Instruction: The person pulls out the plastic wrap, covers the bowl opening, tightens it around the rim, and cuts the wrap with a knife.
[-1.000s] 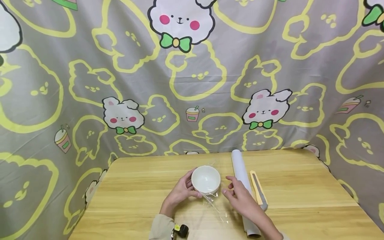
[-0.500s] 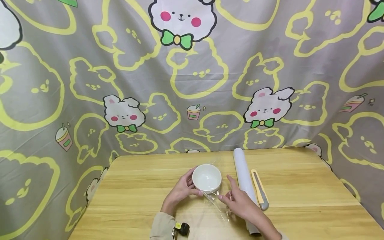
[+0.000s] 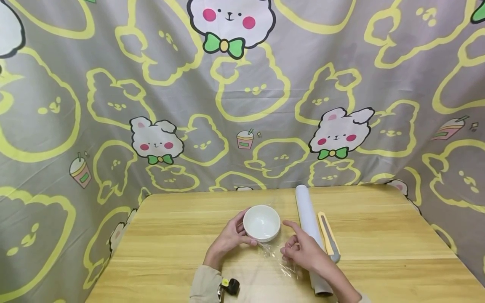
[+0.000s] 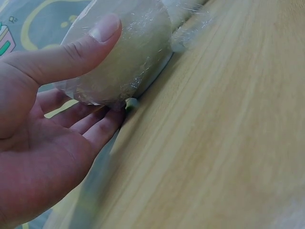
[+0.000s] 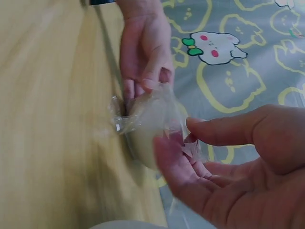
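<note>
A white bowl point(image 3: 262, 223) with clear plastic wrap point(image 3: 270, 251) around its outside is near the table's middle in the head view. My left hand point(image 3: 229, 235) grips it from the left, thumb on the near side and fingers behind and underneath. In the left wrist view the thumb point(image 4: 90, 47) presses crinkled film against the bowl's wall. To the right of the bowl, my right hand point(image 3: 305, 250) pinches a loose part of the film between thumb and fingers, its index finger stretched toward the rim. The right wrist view shows film bunched at those fingertips point(image 5: 195, 125).
A long pale roll point(image 3: 307, 214), hollow at its near end, lies partly under the right forearm. Beside it on the right is a yellow and grey utility knife point(image 3: 328, 235). A patterned cloth point(image 3: 261, 105) hangs behind the wooden table point(image 3: 182, 235).
My right hand has closed its fingers on the loose film and shifted slightly. The film in front of the bowl looks more gathered. My left hand still grips the bowl.
</note>
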The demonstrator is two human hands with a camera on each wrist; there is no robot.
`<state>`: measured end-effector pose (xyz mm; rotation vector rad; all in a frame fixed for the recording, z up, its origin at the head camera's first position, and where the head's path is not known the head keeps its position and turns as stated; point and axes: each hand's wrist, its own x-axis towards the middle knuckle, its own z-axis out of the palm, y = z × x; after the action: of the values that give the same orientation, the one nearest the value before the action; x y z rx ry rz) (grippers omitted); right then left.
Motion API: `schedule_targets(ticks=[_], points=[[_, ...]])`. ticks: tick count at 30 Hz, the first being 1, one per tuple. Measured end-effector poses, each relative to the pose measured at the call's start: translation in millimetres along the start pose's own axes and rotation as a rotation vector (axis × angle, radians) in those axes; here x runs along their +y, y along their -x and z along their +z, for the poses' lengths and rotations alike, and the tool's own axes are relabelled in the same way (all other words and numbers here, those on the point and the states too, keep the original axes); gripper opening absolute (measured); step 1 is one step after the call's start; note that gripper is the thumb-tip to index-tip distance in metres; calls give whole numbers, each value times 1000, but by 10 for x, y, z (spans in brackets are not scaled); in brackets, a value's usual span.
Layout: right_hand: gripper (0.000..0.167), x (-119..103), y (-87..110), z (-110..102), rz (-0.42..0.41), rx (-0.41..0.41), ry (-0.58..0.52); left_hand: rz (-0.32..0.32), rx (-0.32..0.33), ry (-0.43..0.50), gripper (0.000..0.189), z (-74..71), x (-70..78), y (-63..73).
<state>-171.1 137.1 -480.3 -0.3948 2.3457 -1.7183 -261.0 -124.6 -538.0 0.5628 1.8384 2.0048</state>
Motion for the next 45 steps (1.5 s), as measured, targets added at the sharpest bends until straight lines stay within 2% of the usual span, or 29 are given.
schedule_targets(ticks=[2, 5, 12, 15, 26, 33, 40, 45], points=[[71, -11, 1, -17, 15, -34, -79, 0, 1, 6, 107, 2, 3, -5], [60, -16, -2, -30, 25, -70, -139, -5, 6, 12, 107, 8, 16, -4], [18, -23, -13, -31, 13, -101, -113, -4, 16, -16, 106, 9, 32, 0], [6, -22, -17, -31, 13, -122, -109, 0, 21, -28, 104, 5, 26, -1], [8, 133, -35, 51, 8, -93, -12, -7, 15, -27, 105, -3, 23, 16], [10, 87, -17, 40, 5, -67, 92, -7, 15, -32, 105, 0, 26, 2], [7, -45, 26, -44, 10, -69, 50, -12, 17, -48, 105, -7, 25, 9], [5, -78, 22, -61, 15, -62, 61, -5, 23, -51, 103, -11, 28, 5]])
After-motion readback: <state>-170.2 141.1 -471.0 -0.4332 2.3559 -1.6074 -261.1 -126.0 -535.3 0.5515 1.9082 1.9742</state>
